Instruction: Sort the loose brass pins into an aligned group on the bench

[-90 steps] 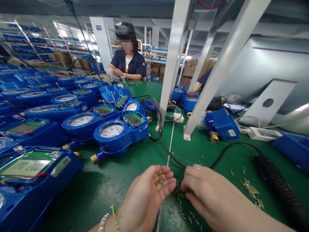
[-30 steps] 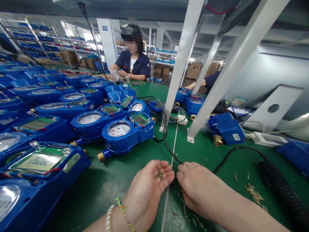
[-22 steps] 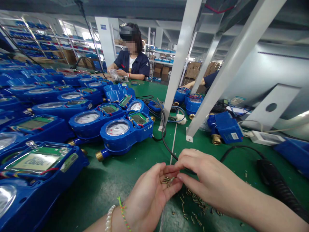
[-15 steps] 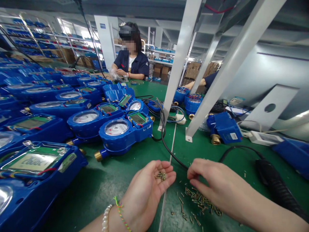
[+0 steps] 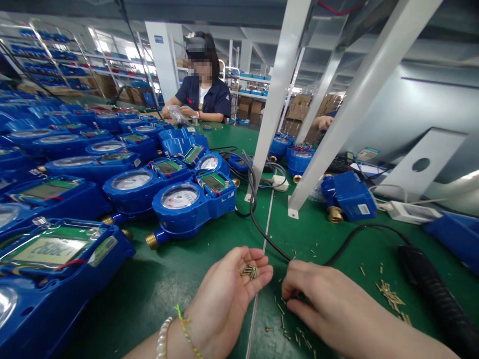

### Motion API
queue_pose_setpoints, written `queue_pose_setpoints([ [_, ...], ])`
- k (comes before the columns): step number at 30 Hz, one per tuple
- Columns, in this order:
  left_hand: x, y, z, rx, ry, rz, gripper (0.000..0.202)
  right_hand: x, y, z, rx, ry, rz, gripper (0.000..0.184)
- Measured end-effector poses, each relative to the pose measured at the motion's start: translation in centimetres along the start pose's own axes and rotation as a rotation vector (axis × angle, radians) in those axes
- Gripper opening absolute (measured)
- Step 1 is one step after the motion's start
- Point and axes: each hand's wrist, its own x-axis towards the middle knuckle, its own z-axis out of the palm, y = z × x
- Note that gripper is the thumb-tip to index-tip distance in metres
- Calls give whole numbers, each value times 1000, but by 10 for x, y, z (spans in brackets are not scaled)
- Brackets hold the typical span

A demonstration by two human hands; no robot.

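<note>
My left hand [image 5: 232,289] is turned palm up and cupped around several small brass-coloured screws [image 5: 249,271]. Close beside it, my right hand [image 5: 318,294] reaches down to the green tabletop with fingers curled together over loose screws [image 5: 281,306]. Its fingertips are partly hidden, and whatever they pinch does not show. More screws [image 5: 391,296] lie to the right of this hand, past the forearm. A blue water meter [image 5: 183,204] with a round dial and an exposed circuit board sits just beyond my left hand.
Many blue meters [image 5: 71,164] crowd the left side. A black corded tool [image 5: 430,284] lies at the right, its cable [image 5: 258,219] crossing the table. White metal posts [image 5: 279,99] rise ahead. A monitor stand [image 5: 426,164] stands at right. A co-worker [image 5: 204,94] sits opposite.
My right hand has moved down and left over the screw pile, covering much of it. Screws on its right now show. My left hand stays nearly still.
</note>
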Motion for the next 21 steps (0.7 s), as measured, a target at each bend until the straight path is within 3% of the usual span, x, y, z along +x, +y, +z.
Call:
queue_pose_setpoints([
  [9, -2, 0, 1, 27, 14, -4, 16, -1, -16, 18, -87, 24, -9, 16],
  [13, -3, -3, 1, 25, 3, -11, 17, -3, -17, 8, -50, 105, -53, 12],
  [17, -6, -6, 1, 3, -99, -91, 20, 0, -19, -8, -10, 186, -97, 10],
  [21, -4, -1, 1, -29, -28, -40, 17, 5, -19, -11, -44, 237, 25, 11],
])
